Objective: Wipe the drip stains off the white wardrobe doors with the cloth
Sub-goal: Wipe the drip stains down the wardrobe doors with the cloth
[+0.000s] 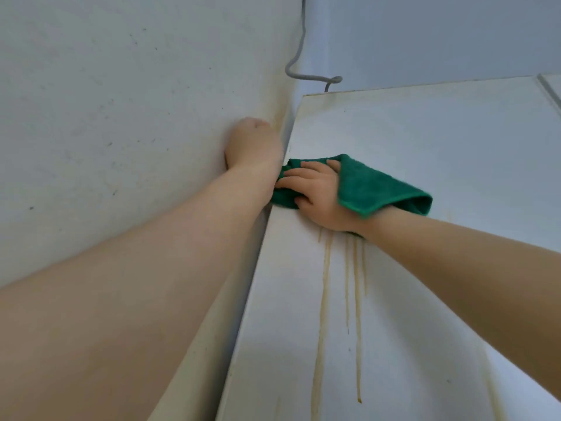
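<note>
I look up along a white wardrobe door. Several yellowish drip stains run down it below my right hand. My right hand presses a green cloth flat against the door near its upper left edge, fingers spread over the cloth, and a flap of the cloth hangs over the back of that hand. My left hand rests against the white wall just left of the door's edge; its fingers are hidden behind the hand.
A grey cable runs down the corner and loops over the wardrobe's top edge. A second door panel begins at the far right. The wall carries small dark specks.
</note>
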